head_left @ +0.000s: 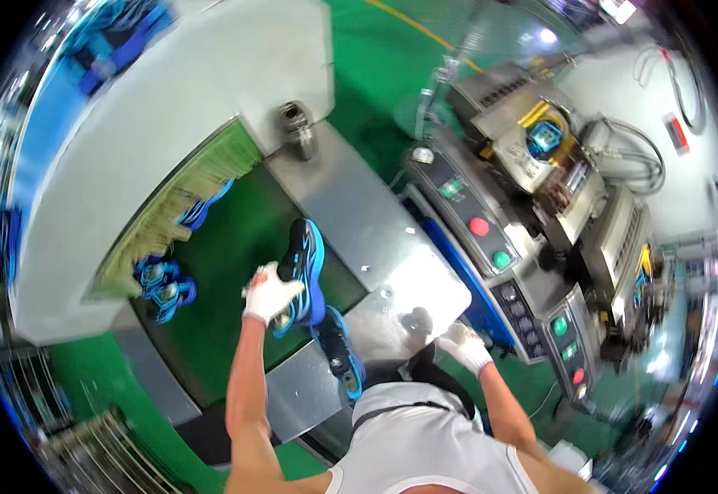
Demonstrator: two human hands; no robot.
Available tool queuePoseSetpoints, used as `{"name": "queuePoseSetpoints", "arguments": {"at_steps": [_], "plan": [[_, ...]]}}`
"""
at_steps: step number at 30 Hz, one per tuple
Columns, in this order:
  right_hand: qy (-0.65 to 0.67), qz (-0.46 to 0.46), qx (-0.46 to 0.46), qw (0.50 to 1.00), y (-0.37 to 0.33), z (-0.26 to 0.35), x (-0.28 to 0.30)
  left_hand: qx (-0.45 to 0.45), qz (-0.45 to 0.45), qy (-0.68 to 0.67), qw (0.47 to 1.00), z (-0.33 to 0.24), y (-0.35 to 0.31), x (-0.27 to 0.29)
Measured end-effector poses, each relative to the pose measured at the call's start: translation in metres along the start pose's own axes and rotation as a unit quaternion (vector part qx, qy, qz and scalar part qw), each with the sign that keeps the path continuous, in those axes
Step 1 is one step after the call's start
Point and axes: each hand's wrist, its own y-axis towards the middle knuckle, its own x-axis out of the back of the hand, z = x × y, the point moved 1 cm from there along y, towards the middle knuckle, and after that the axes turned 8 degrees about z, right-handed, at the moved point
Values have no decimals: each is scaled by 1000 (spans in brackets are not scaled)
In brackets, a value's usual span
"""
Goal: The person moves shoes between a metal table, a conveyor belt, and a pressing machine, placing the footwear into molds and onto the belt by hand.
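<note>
My left hand [268,294], in a white glove, is closed on the heel end of a black and blue sports shoe [313,263] above a dark green belt [219,272]. The thumb lies across the shoe; the other fingers are partly hidden. Just below it, a second black and blue shoe [338,350] rests over the metal edge nearest my body. My right hand [464,346], gloved in white too, is beside the corner of a shiny metal table [408,288]. Its fingers are blurred, so their grip cannot be made out.
Several blue shoes [161,288] stand by a fringed curtain [149,222] at the mouth of a white machine housing [161,107]. A metal canister [296,130] stands beyond the belt. To the right is a machine with a button panel [466,206]. A metal rack [104,453] stands lower left.
</note>
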Motion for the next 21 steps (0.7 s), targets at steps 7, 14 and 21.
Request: {"name": "queuePoseSetpoints", "arguments": {"at_steps": [7,14,21], "plan": [[684,118,306,652,10,20,-12,-544,65,-85,832,-154,-101,-35],[710,78,583,388,-143,-56,97,-546,158,-104,816,-399,-56,-45],[738,-117,577,330,-199,-179,107,-537,-25,163,827,-650,90,-97]]}}
